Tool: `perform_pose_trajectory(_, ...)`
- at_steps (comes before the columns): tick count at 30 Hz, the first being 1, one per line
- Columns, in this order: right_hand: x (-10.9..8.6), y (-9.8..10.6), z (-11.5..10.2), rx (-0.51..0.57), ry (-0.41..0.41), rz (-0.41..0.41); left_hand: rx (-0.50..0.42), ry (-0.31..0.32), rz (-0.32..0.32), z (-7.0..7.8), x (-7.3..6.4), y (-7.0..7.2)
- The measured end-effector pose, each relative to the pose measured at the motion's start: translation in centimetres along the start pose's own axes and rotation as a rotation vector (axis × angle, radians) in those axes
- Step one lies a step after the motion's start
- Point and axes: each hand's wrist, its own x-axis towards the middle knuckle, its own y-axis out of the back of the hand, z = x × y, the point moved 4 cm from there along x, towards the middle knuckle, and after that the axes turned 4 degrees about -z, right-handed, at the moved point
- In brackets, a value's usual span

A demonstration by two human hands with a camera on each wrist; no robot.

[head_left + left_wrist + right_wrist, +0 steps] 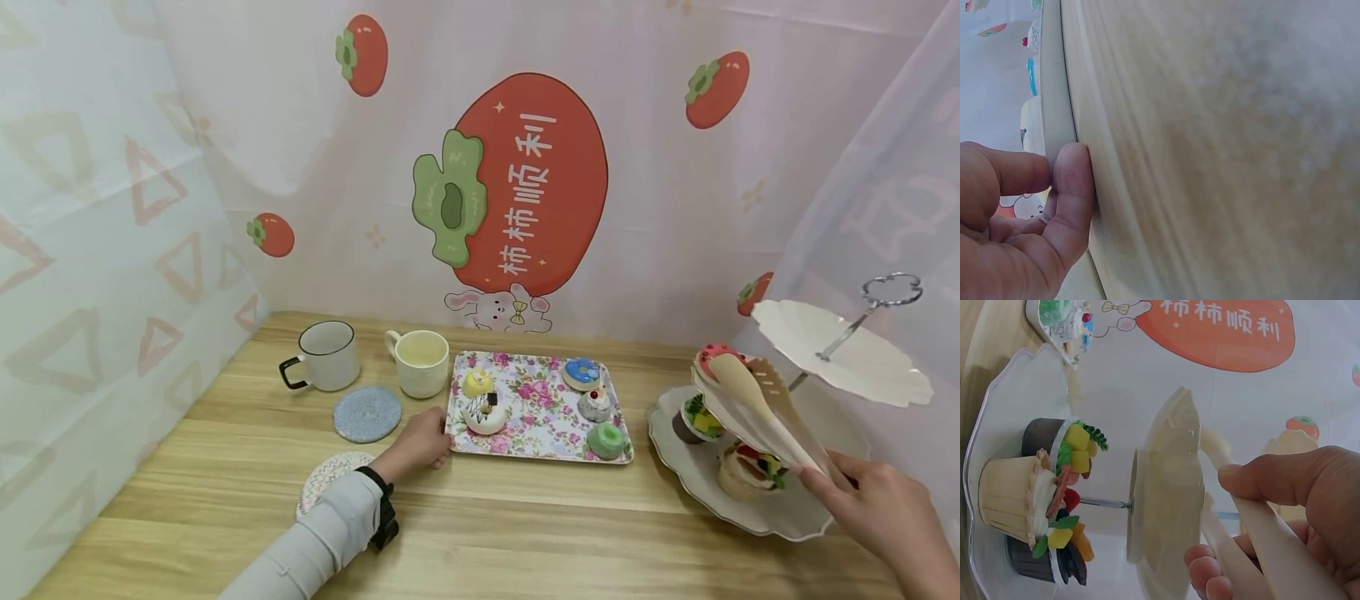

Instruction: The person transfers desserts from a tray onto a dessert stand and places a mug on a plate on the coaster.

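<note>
My left hand [420,440] pinches the left rim of a floral tray [536,433]; the left wrist view shows thumb and fingers at the tray's pale edge [1057,81]. On the tray sit a white doughnut [485,417], a yellow sweet [477,382], a blue doughnut [582,372], a grey cherry-topped cake [596,404] and a green ring-shaped sweet [606,441]. My right hand [873,500] grips wooden serving tongs [757,404], one end spoon-shaped, the other slotted. Their tips overlap a pink-topped sweet [716,358] at a middle tier of the white cake stand [840,350].
Fruit-topped cupcakes [1013,497] stand on the stand's scalloped bottom plate [772,525]. To the left are a black-rimmed mug [330,358], a cream cup [422,365], a blue coaster [367,414] and a patterned coaster [330,475], partly under the left forearm.
</note>
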Motion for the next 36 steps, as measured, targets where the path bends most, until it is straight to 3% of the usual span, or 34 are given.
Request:
perform_pose_trajectory(7, 0.3, -0.1, 0.2, 0.011, -0.001, -0.040, -0.003, -0.007, 0.004, 0.0, -0.1, 0.1)
perform_pose_trajectory(14, 0.4, -0.2, 0.1, 0.019, -0.037, -0.147, -0.012, -0.014, 0.005, 0.0, 0.0, 0.1)
perform_pose_trajectory(31, -0.3, 0.1, -0.4, 0.070, -0.119, -0.085, -0.027, -0.010, 0.004, 0.0, -0.1, 0.0)
perform_pose_trajectory(36, -0.6, 0.1, -0.2, 0.069, -0.121, -0.018, -0.040, -0.021, -0.003, 0.2, -0.3, 0.0)
